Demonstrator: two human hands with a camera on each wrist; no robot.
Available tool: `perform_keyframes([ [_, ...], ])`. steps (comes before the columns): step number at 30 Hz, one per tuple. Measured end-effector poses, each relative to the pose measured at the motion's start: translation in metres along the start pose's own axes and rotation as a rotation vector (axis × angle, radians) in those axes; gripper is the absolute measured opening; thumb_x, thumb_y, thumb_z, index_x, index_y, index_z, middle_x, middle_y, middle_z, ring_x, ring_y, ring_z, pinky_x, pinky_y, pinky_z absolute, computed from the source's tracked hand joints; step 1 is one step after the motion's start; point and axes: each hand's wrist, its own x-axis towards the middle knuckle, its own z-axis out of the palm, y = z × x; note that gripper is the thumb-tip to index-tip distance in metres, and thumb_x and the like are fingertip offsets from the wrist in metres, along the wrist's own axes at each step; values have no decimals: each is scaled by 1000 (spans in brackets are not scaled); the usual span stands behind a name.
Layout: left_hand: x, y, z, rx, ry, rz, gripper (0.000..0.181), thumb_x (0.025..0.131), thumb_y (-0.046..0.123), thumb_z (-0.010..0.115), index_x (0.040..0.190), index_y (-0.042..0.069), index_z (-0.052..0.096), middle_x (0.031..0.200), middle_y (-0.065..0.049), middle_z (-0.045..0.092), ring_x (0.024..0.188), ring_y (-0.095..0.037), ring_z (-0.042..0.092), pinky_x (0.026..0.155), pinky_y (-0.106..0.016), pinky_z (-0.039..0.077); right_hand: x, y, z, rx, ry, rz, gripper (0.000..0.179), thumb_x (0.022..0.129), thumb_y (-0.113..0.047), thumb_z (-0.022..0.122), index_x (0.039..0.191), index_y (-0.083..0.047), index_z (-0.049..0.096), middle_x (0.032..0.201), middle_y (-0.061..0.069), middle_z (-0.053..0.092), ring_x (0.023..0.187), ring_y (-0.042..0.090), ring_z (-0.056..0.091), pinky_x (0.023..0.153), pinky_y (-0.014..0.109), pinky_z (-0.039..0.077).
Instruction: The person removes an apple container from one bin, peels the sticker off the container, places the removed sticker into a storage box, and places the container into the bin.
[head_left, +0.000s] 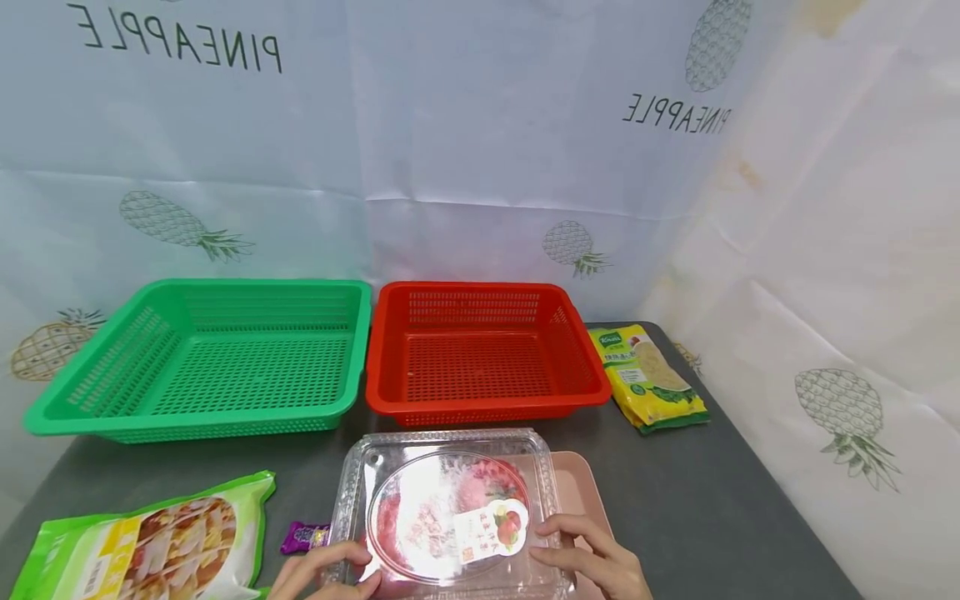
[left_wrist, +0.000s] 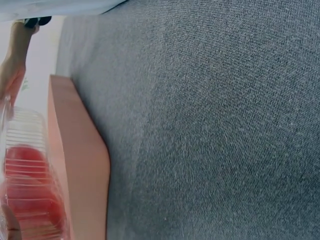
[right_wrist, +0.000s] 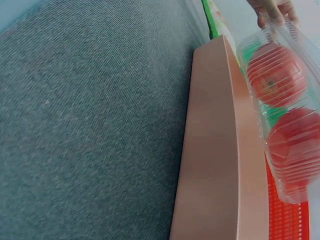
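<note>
A clear plastic clamshell box [head_left: 450, 467] of red round fruit [right_wrist: 277, 75] is between my two hands, with a fruit-picture label [head_left: 491, 529] on its lid. My left hand [head_left: 330, 573] grips its left side near the front corner, thumb and finger at the edge. On the opposite side my right hand [head_left: 592, 554] pinches the edge of the box. A pink tray [head_left: 581, 492] lies under it, its right part showing past the box. Both wrist views show the box over the tray's wall [right_wrist: 212, 130].
Behind stand a green basket [head_left: 255, 375] and a red basket [head_left: 480, 367]. A yellow Knorr packet [head_left: 648, 375] lies right of the red one. At front left are a green-and-white food bag [head_left: 172, 542] and a small purple packet [head_left: 303, 537].
</note>
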Motion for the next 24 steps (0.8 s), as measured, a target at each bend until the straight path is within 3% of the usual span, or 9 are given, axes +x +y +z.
perform_keyframes([
  [5,-3,5,1,8,-60,-88,35,56,3,86,78,27,73,96,10,63,80,0,52,70,-17,30,-9,2,-4,-26,-15,74,34,75,-3,76,108,-6,69,111,11,58,87,12,49,61,16,41],
  [11,-3,7,2,-58,-113,-47,41,59,4,87,94,22,75,106,7,61,88,-1,51,74,-16,31,-17,2,-8,-75,4,103,37,71,-2,80,105,-8,70,109,8,58,89,12,50,65,17,42],
  [14,-3,6,8,-87,-74,13,32,65,8,85,94,20,76,105,4,62,89,-3,51,76,-17,32,-20,2,-11,-85,11,97,34,72,-3,81,104,-7,71,108,8,59,89,13,52,68,16,42],
  [18,-3,5,22,-70,26,55,6,82,25,78,79,21,74,96,4,63,81,-2,51,71,-17,32,-23,0,-17,-92,-10,127,34,74,-6,81,106,-9,71,110,7,58,93,13,54,79,15,44],
  [21,-4,4,33,-57,85,56,20,87,34,71,70,23,70,90,5,62,75,0,49,65,-15,32,-26,-1,-21,-95,-30,151,35,75,-5,80,109,-10,70,111,6,58,95,13,54,85,15,44],
  [24,-6,3,39,-75,103,37,21,86,34,72,69,22,70,88,6,62,73,-1,48,64,-15,34,-30,0,-24,-89,-34,161,37,74,-3,79,110,-9,70,112,7,58,95,13,54,84,15,44],
])
